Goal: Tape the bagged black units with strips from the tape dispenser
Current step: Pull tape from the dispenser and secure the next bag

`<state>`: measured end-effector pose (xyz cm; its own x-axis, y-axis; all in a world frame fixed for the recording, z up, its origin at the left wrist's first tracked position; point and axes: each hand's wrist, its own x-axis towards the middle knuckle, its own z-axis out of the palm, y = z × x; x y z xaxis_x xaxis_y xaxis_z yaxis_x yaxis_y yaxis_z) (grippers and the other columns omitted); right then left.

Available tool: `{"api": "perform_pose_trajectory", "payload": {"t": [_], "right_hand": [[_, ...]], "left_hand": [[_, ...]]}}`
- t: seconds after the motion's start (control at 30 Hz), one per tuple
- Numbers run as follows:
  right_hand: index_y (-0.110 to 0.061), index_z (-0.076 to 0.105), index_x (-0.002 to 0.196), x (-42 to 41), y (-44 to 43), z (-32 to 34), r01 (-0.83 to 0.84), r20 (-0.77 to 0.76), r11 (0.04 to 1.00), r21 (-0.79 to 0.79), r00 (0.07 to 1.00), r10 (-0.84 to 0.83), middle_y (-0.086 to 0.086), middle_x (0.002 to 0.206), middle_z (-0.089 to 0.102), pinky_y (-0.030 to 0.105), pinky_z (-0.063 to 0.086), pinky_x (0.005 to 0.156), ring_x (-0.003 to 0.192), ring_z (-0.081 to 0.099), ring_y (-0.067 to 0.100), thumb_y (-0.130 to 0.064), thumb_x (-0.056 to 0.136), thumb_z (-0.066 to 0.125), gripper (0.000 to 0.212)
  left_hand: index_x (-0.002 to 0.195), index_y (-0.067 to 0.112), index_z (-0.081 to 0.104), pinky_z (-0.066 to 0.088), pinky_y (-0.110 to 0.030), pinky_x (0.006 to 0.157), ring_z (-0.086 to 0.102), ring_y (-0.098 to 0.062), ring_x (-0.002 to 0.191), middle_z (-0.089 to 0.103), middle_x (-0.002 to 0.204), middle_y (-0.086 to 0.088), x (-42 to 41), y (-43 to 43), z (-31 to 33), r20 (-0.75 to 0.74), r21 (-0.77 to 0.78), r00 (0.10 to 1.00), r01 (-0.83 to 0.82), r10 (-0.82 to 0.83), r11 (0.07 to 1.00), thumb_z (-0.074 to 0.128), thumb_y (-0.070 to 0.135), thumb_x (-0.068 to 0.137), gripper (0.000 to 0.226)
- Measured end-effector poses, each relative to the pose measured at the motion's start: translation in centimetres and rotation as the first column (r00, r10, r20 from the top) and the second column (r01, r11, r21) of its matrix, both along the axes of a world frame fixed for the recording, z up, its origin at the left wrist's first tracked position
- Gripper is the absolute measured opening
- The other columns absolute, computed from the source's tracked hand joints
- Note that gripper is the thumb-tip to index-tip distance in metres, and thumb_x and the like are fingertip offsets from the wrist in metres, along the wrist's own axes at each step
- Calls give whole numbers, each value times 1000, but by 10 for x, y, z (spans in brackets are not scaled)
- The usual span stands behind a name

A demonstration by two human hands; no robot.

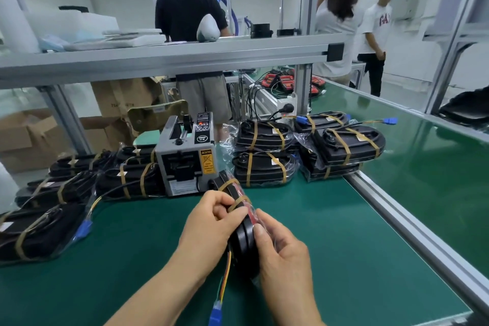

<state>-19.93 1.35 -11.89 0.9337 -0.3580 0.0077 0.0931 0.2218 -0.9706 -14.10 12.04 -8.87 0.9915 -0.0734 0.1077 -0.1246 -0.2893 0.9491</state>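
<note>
Green-matted factory bench [317, 233]: taped units stacked left [127, 180] and right [264, 164] of the tape dispenser [185, 164]; one bagged black unit [242, 241], on edge just before it, gripped by left hand [211, 222] and right hand [283, 251], bore two tan strips [229, 184], so seemingly near finished.

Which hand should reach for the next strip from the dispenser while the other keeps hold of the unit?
Left, probably. The left hand sits nearer the tape dispenser, which stands ahead and left of the bagged unit; the right hand would have to cross over the unit, and it grips the unit's edge.
</note>
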Motion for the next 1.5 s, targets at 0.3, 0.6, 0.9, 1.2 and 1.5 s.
{"api": "perform_pose_trajectory", "payload": {"t": [0.3, 0.6, 0.9, 1.2, 1.5], "right_hand": [[-26, 74, 106, 1, 5, -7, 12, -11, 995, 102, 1000, -11, 0, 101, 78, 46, 51, 103, 103, 72, 18, -2, 95, 60, 30], [-18, 72, 116, 9, -25, 10, -35, -33, 994, -105, 999, 32, -10, 107, 76, 4, 49, 68, 92, 69, -8, -14, 83, 76, 33], [-22, 65, 91, 100, -23, 52, -383, -245, 779, -497, 923, 297, -14, 86, 65, 26, 51, 80, 83, 58, 11, -39, 81, 77, 23], [-21, 63, 76, 114, -8, 35, -446, -298, 741, -502, 894, 336, -5, 60, 57, 30, 40, 57, 57, 50, 14, -41, 80, 73, 23], [-10, 66, 79, 112, -2, 35, -414, -250, 776, -477, 910, 332, 17, 86, 74, 50, 56, 82, 85, 70, 39, -40, 72, 71, 32]], "left_hand": [[96, 34, 62, 47, -16, 61, 52, -7, 69, 51, 86, 1, -14, 4, -5, -59, -135, 998, 28, -36, 990, 73, 37, 56, 41], [94, 33, 64, 46, -17, 63, 50, -7, 69, 49, 86, 2, -11, 8, -3, -72, -160, 996, 40, -52, 986, 76, 34, 55, 41], [99, 33, 61, 43, -15, 60, 46, -4, 64, 50, 85, 5, -11, 9, -2, -84, -105, 996, 17, -26, 994, 84, 28, 67, 40], [90, 21, 70, 49, -14, 61, 57, 3, 58, 65, 69, 10, 12, 27, 10, -75, -132, 997, -37, 27, 991, 81, 19, 76, 18], [61, 17, 73, 56, -34, 72, 68, -13, 71, 70, 65, 6, 88, 14, 39, 45, 328, 994, -106, 96, 939, 78, 40, 76, 28]]}}
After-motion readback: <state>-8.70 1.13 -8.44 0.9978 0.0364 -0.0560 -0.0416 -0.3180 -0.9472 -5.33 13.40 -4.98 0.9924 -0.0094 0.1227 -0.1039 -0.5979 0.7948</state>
